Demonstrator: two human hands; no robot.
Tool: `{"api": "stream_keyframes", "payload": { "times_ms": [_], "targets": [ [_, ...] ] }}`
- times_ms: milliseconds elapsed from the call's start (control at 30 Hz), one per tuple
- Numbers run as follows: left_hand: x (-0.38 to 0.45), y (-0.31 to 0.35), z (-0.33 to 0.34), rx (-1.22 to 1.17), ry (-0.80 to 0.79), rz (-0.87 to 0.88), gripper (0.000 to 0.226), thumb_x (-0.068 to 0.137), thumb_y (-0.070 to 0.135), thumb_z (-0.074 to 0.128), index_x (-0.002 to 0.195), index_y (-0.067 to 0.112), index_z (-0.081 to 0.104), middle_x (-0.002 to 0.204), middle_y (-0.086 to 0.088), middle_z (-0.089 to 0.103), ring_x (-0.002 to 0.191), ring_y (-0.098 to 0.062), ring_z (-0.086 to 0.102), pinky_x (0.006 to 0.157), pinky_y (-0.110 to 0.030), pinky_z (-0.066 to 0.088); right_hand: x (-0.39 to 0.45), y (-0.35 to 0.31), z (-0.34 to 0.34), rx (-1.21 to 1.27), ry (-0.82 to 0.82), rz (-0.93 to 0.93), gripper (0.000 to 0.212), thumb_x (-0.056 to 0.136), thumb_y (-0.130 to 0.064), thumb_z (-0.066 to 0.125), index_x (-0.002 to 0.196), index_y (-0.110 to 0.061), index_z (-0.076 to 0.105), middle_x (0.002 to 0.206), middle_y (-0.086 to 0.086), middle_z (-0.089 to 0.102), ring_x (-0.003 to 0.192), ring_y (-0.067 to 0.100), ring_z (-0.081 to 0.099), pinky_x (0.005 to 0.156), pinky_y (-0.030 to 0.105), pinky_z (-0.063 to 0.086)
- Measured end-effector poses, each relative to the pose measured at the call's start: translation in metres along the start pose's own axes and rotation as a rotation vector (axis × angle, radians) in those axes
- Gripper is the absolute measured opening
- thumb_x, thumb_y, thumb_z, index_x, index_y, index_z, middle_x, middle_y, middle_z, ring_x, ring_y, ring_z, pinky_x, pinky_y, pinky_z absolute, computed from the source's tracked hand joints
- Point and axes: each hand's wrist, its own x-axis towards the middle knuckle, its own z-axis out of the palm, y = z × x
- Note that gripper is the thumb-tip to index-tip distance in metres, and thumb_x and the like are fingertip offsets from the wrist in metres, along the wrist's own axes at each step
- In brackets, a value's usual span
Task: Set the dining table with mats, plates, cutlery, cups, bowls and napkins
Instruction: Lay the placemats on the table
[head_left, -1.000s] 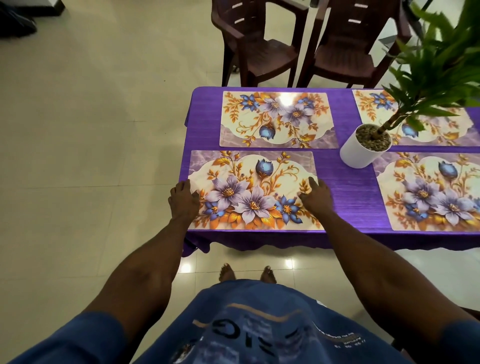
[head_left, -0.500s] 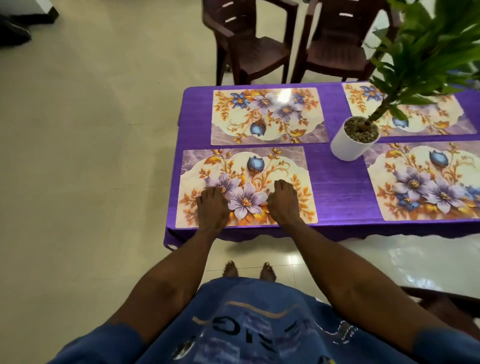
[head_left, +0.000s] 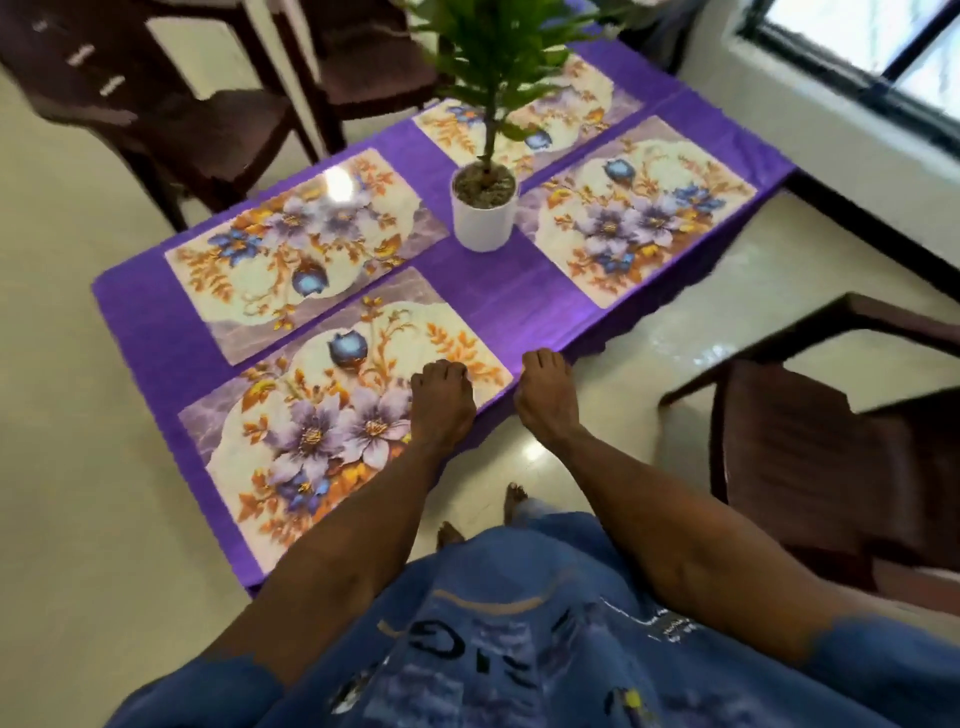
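Four floral mats lie on the purple-covered table (head_left: 467, 291) in the single head view, two along the near edge and two along the far edge, so each one appears to mark a seat. The nearest mat (head_left: 332, 415) sits square to the table edge, just in front of the person, and the left hand (head_left: 441, 402) lies palm down on its right end, fingers loosely curled and together, gripping nothing; that flat press looks like a smoothing or steadying touch rather than a lift. The right hand (head_left: 545, 397) is just beside that mat's right corner, over the cloth at the table edge, its fingers also bent and holding nothing; whether it touches the cloth I cannot tell. The second near mat (head_left: 639, 213) lies further right, beyond a bare strip of cloth, and the far-left mat (head_left: 296, 249) and far-right mat (head_left: 550, 119) mirror them across the table. A white potted plant (head_left: 483, 213) stands in the middle between the four mats, presumably as a centrepiece that leaves every place open. Dark plastic chairs stand by the mats: one chair (head_left: 831, 452) at the person's right and another chair (head_left: 171, 119) across the table. No plates, cutlery, cups, bowls or napkins are in sight, so by my judgement only the mat step looks settled and the rest must be fetched from elsewhere.
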Motion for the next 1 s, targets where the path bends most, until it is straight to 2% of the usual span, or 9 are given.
{"api": "stream_keyframes", "payload": {
  "times_ms": [67,133,300,433,533,733,800,900,1000],
  "targets": [
    [0.009,0.018,0.006,-0.018,-0.004,0.035,0.021,0.085,0.018,0.046,0.086,0.008,0.064,0.083,-0.015,0.063,0.077,-0.036,0.058,0.068,-0.043,0.044,-0.006,0.020,-0.001,0.023,0.026,0.098,0.031,0.078,-0.006,0.056,0.108,-0.006,0.058,0.106,0.013,0.061,0.100,0.032,0.055,0.088,0.042,0.044],
    [0.017,0.038,0.011,-0.089,0.005,0.081,0.023,0.087,0.016,0.043,0.089,0.007,0.064,0.085,-0.016,0.063,0.078,-0.037,0.057,0.070,-0.042,0.044,-0.009,0.039,-0.003,0.050,0.053,0.173,0.027,0.080,-0.008,0.056,0.107,-0.008,0.057,0.105,0.012,0.060,0.097,0.030,0.055,0.087,0.040,0.045],
    [0.040,0.090,0.017,-0.289,-0.121,0.124,0.022,0.098,0.013,0.047,0.110,0.004,0.063,0.110,-0.014,0.063,0.097,-0.027,0.055,0.074,-0.027,0.037,-0.002,0.077,-0.013,0.186,0.140,0.347,0.024,0.093,-0.012,0.047,0.115,-0.008,0.055,0.114,0.011,0.058,0.098,0.027,0.057,0.088,0.041,0.050],
    [0.074,0.135,0.036,-0.307,-0.191,0.176,0.026,0.101,0.019,0.043,0.118,0.008,0.060,0.121,-0.010,0.059,0.104,-0.023,0.053,0.078,-0.025,0.036,0.024,0.120,-0.031,0.263,0.183,0.394,0.024,0.095,-0.016,0.045,0.117,-0.009,0.054,0.116,0.012,0.058,0.098,0.027,0.059,0.086,0.038,0.053],
    [0.110,0.181,0.058,-0.288,-0.198,0.201,0.027,0.101,0.023,0.042,0.118,0.010,0.059,0.119,-0.009,0.059,0.102,-0.021,0.054,0.077,-0.024,0.036,0.049,0.169,-0.051,0.261,0.185,0.376,0.026,0.097,-0.015,0.044,0.119,-0.008,0.055,0.117,0.012,0.058,0.099,0.027,0.058,0.084,0.034,0.051],
    [0.179,0.282,0.097,-0.304,-0.206,0.252,0.023,0.100,0.023,0.044,0.111,0.011,0.060,0.113,-0.009,0.060,0.094,-0.022,0.054,0.078,-0.033,0.048,0.095,0.281,-0.095,0.168,0.141,0.403,0.028,0.097,-0.014,0.046,0.121,-0.005,0.056,0.118,0.014,0.058,0.098,0.030,0.057,0.083,0.037,0.049],
    [0.200,0.313,0.108,-0.316,-0.189,0.246,0.023,0.100,0.024,0.044,0.112,0.011,0.060,0.113,-0.009,0.061,0.095,-0.021,0.054,0.079,-0.031,0.047,0.111,0.316,-0.110,0.142,0.125,0.402,0.029,0.095,-0.010,0.046,0.121,-0.005,0.056,0.118,0.015,0.058,0.098,0.031,0.058,0.082,0.038,0.048],
    [0.227,0.345,0.118,-0.317,-0.149,0.220,0.025,0.101,0.024,0.044,0.112,0.010,0.061,0.113,-0.009,0.062,0.096,-0.022,0.056,0.080,-0.029,0.044,0.131,0.354,-0.128,0.107,0.115,0.406,0.027,0.093,-0.009,0.046,0.117,-0.004,0.057,0.114,0.016,0.058,0.095,0.034,0.058,0.080,0.039,0.046],
    [0.255,0.365,0.132,-0.291,-0.116,0.219,0.024,0.099,0.023,0.044,0.109,0.010,0.062,0.110,-0.011,0.063,0.094,-0.025,0.057,0.078,-0.035,0.049,0.156,0.382,-0.136,0.109,0.099,0.419,0.024,0.094,-0.011,0.046,0.115,-0.005,0.057,0.113,0.015,0.058,0.094,0.033,0.058,0.080,0.040,0.047]
  ]
}}
